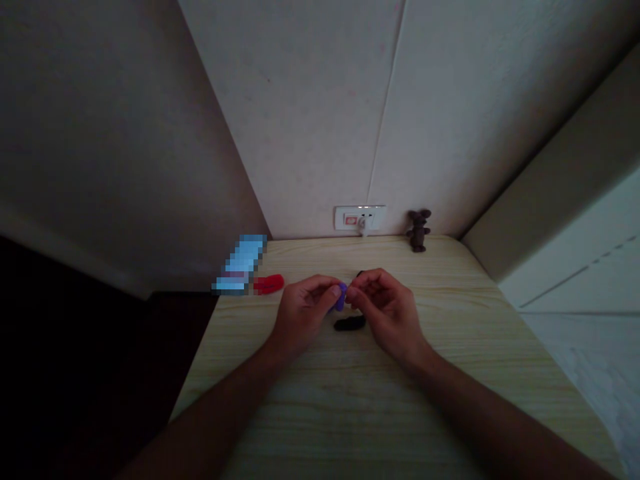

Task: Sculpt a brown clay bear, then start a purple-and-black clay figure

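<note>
Above the middle of the table, my left hand (304, 308) pinches a small purple lump (341, 297) between thumb and fingers; it looks soft, perhaps modelling clay. My right hand (389, 308) is closed in a pinch right beside the lump, fingertips nearly meeting those of the left. Whatever the right fingertips hold is too small to make out. Below the hands a black elongated piece (349, 324) lies on the table, its right end close to the right hand. Another dark bit (359, 274) shows behind the right fingers, mostly hidden.
The wood-grain table (320, 407) meets the wall at the back. A red piece (270, 284) lies on the left beside a blurred-out phone-like slab (243, 263). A dark brown bear figure (419, 231) stands at the back right. A plug (363, 225) sits in the wall socket (341, 218).
</note>
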Motion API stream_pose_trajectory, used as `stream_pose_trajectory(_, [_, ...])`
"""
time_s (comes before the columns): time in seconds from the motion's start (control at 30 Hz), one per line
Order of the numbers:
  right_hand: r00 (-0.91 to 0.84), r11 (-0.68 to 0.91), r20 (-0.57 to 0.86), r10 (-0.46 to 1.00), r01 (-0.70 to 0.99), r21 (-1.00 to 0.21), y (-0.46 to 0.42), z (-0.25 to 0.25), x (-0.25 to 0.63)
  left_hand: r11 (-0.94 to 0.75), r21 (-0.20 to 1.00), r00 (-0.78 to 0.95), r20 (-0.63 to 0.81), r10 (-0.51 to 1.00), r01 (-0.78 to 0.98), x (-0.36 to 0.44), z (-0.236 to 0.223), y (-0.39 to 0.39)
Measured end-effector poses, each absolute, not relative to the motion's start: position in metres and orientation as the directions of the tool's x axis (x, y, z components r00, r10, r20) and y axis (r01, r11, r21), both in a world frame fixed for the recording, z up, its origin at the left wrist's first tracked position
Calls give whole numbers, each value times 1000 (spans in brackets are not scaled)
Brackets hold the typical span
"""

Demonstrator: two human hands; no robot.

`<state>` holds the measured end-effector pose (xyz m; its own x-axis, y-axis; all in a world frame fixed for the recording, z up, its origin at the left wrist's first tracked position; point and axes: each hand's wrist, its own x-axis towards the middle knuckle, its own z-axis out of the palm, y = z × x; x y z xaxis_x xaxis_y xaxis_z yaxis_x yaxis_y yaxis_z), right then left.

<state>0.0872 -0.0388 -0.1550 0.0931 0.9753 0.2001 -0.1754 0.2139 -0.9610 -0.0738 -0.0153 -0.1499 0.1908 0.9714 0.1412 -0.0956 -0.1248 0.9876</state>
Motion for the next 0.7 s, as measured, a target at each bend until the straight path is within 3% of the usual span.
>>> stream_pose_trajectory(0.33, [129,285,268,955,-135,-949,-42,-157,87,-68,984,105,86,991,-164,-68,-147,-20])
stream_pose_trajectory(0.47, [71,254,247,967,-120,-960,-43,-157,88,-69,983,166,97,981,-168,-69,-147,-19])
stream_pose_trajectory(0.7, [6,138,141,990,-235,-962,-40,-149,91,-8,966,312,92,946,-260,-71,-150,-16])
